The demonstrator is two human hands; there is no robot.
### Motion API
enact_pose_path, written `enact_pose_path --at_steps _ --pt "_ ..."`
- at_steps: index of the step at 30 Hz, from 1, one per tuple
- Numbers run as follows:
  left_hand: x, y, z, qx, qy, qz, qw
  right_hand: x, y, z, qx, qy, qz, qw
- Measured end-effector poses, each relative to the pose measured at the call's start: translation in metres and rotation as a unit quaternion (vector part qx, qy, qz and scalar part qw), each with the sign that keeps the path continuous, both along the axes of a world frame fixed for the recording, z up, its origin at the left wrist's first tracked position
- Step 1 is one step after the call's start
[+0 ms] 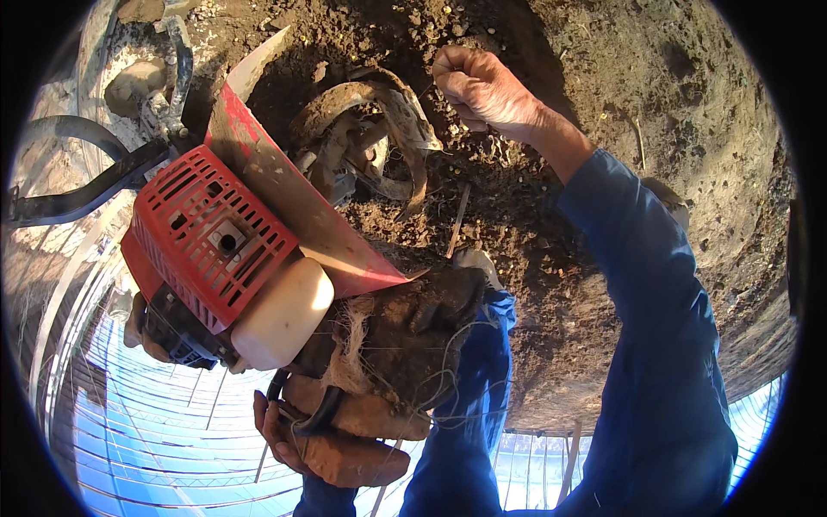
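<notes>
A red engine with a slotted cover [215,237] and a whitish tank [282,312] lies tipped at the left. A scuffed red guard [297,202] separates it from curved, soil-caked metal blades [370,138]. My right hand [489,93] is curled closed above the soil, right of the blades; whatever its fingers may hold is hidden. Low in the view, my left hand [280,435] has its fingers bent around tan-brown blocky pieces [370,418] beside a black curved bar [319,414]. Its exact hold cannot be made out. Pale stringy fibres [349,349] hang near it.
Black bent tubes [95,185] extend from the machine at the far left. Loose brown soil [538,284] covers the ground, with a thin stick [459,220] on it. My blue-clad leg [469,396] is close to a dark muddy mass [405,336]. Loose wire strands cross there.
</notes>
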State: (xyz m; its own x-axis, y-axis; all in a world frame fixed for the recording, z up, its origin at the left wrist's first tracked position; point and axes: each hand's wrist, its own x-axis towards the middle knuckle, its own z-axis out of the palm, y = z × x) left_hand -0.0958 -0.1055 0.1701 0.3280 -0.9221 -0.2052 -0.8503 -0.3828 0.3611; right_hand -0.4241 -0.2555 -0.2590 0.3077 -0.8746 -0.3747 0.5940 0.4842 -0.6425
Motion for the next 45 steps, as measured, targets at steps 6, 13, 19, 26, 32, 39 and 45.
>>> enact_pose_path --at_steps 6,13,19,26,32,39,45 --pt "-0.005 0.002 -0.005 -0.015 0.032 -0.002 0.999 -0.061 0.0 0.058 0.057 -0.051 -0.19 0.979" --pt "-0.002 0.001 -0.004 -0.013 0.031 -0.01 0.999 0.074 0.06 0.024 0.371 0.078 0.167 0.91" --pt "0.0 0.003 0.0 0.002 0.031 -0.007 1.0 0.105 0.073 0.017 0.48 -0.153 -0.233 0.832" --pt "0.002 0.004 0.0 0.0 0.062 0.003 0.998 -0.061 0.037 0.059 0.059 -0.129 -0.388 0.911" --pt "-0.002 0.0 -0.001 0.012 0.076 -0.016 0.997 0.052 0.02 0.034 0.143 0.325 0.16 0.921" --pt "0.003 0.004 -0.001 -0.003 0.115 -0.005 0.993 0.086 0.044 0.035 0.127 0.336 -0.032 0.933" --pt "0.006 0.004 0.002 0.009 0.077 -0.03 0.997 0.093 0.041 0.071 0.147 0.035 -0.204 0.967"
